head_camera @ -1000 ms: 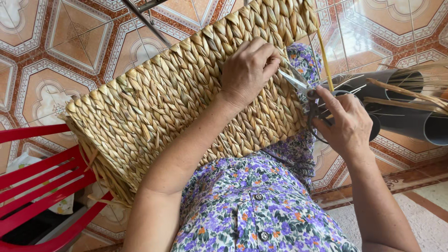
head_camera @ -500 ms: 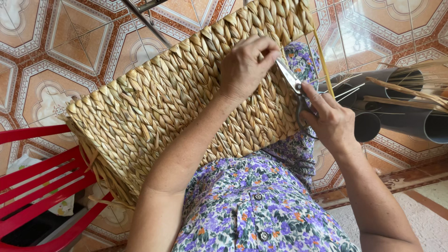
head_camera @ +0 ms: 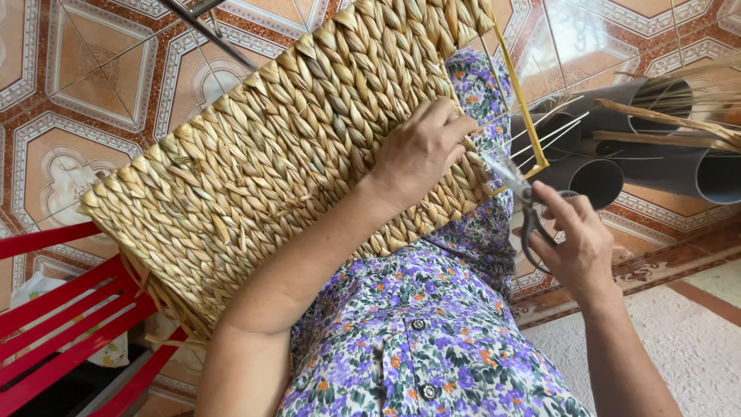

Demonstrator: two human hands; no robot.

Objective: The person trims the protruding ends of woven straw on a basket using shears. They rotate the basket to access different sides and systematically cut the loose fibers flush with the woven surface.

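A large woven straw basket (head_camera: 285, 147) rests tilted across my lap, its braided side facing up. My left hand (head_camera: 421, 147) presses flat on the basket's right part, near its yellow wire frame edge (head_camera: 525, 116). My right hand (head_camera: 575, 243) grips a pair of dark-handled scissors (head_camera: 521, 197), blades pointing up-left toward the basket's right edge, just below my left fingers. Thin pale strands stick out from that edge.
Grey plastic pipes (head_camera: 656, 154) holding dry straw stalks lie on the patterned tile floor (head_camera: 85, 85) at the right. A red slatted chair (head_camera: 62, 309) stands at the lower left. A pale mat (head_camera: 695, 340) covers the lower right floor.
The basket has shifted left and turned a little. My right hand with the scissors has dropped lower and moved back from the basket's edge.
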